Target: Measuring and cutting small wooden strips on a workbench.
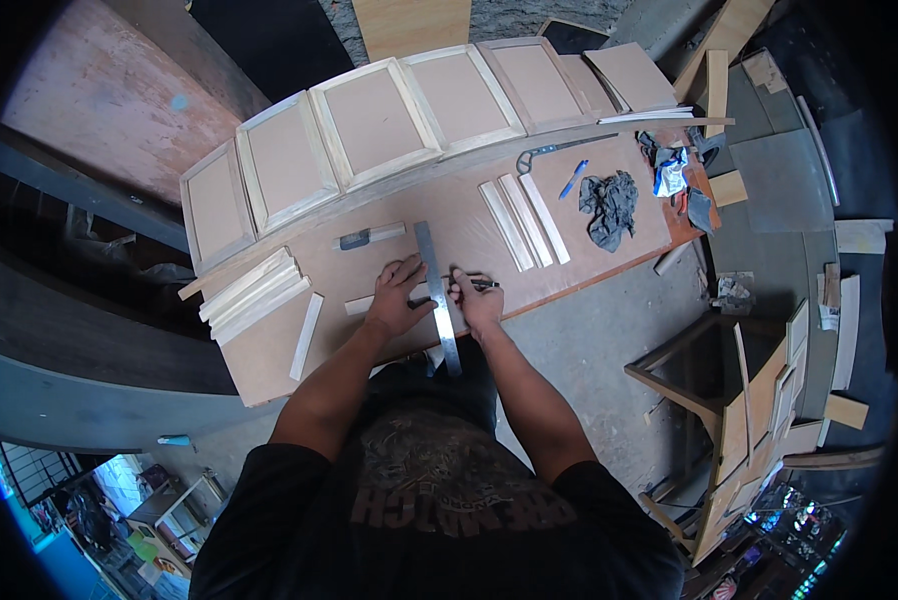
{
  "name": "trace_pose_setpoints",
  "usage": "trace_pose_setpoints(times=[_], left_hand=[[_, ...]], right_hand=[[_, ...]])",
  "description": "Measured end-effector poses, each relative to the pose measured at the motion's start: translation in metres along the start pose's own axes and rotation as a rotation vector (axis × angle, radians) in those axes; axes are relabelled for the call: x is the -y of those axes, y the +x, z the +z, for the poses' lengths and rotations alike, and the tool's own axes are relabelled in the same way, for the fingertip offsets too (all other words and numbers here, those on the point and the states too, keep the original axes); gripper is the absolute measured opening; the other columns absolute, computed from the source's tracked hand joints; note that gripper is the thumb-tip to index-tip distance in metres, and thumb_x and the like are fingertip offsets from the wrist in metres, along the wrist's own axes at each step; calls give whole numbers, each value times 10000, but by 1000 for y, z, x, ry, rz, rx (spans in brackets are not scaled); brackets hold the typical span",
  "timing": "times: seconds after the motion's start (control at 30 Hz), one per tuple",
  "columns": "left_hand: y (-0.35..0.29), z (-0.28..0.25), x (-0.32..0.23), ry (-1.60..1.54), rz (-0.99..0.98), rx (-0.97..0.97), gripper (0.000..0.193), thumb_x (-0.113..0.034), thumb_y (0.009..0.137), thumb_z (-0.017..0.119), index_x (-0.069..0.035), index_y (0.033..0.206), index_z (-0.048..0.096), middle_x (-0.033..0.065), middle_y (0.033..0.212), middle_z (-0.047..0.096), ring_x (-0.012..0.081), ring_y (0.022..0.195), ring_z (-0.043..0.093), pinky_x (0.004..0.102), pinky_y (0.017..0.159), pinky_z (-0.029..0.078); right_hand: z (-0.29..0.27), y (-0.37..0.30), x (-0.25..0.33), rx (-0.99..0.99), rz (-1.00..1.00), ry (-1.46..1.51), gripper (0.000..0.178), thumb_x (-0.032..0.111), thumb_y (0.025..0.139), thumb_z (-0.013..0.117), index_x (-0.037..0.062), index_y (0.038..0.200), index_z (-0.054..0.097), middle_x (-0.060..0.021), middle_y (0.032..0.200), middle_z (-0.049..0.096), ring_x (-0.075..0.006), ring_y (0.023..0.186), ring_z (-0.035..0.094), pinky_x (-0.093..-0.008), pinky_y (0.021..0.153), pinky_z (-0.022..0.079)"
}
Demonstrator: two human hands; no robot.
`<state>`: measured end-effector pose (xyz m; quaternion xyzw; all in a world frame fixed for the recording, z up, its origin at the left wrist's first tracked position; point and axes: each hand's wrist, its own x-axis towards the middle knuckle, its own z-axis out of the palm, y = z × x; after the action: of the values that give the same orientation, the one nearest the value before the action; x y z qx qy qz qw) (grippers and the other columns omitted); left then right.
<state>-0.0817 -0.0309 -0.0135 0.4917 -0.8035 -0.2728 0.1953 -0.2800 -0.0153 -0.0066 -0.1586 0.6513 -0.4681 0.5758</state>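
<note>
A flat metal ruler [437,303] lies crosswise over a thin pale wooden strip [360,305] near the table's front edge. My left hand [397,298] bends over the strip, its thumb and fingertips against the ruler's left side. Whether those fingertips also press the strip is hidden. On the ruler's other side, my right hand [479,300] pinches a dark pen [483,284] close to the ruler's edge. Just beyond my left hand is a small wooden piece with a dark grey part [371,236]. Another loose strip [307,336] rests at an angle to the left.
Framed panels [377,125] line the table's [439,205] far side. Stacked strips [257,300] lie left; several strips [525,222], a handsaw [566,149], a blue pen [573,179] and a crumpled dark cloth [609,208] lie right. A wooden stand [674,390] is on the right-hand floor.
</note>
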Motion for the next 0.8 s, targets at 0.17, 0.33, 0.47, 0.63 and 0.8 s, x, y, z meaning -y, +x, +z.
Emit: trace_pose_setpoints(times=[0.17, 0.33, 0.47, 0.63, 0.8], left_hand=[[0, 0, 0, 0, -3, -4, 812, -327, 743, 878, -85, 1460, 580, 96, 1582, 457, 339, 1400, 421, 464, 1163, 367], [0, 1, 0, -19, -8, -5, 813, -320, 738, 881, -87, 1458, 583, 97, 1578, 463, 340, 1401, 422, 465, 1166, 364], [-1, 2, 1, -16, 4, -22, 813, -314, 734, 884, -82, 1453, 585, 98, 1574, 466, 341, 1399, 426, 466, 1166, 365], [-1, 1, 1, -16, 11, -31, 804, -318, 737, 881, -79, 1447, 589, 100, 1569, 471, 340, 1388, 435, 466, 1159, 372], [1, -1, -1, -6, 14, -31, 799, -323, 738, 879, -79, 1442, 592, 100, 1564, 475, 344, 1376, 442, 469, 1151, 381]], right_hand=[[4, 3, -4, 27, -7, 39, 205, 181, 929, 813, 21, 919, 685, -62, 785, 709, -120, 622, 640, -257, 558, 515], [4, 6, -8, 50, -21, 64, 192, 151, 939, 799, 6, 919, 676, -72, 777, 699, -118, 620, 630, -254, 559, 520], [4, 1, -5, 72, -37, 67, 192, 144, 946, 790, 2, 905, 667, -72, 766, 691, -118, 619, 627, -257, 554, 514], [-2, -5, -5, 66, -41, 22, 187, 145, 949, 786, 11, 892, 669, -67, 758, 695, -112, 617, 628, -255, 546, 501], [-13, -9, -8, 106, -96, -74, 177, 144, 950, 781, 25, 871, 677, -57, 745, 698, -105, 618, 631, -251, 540, 487]])
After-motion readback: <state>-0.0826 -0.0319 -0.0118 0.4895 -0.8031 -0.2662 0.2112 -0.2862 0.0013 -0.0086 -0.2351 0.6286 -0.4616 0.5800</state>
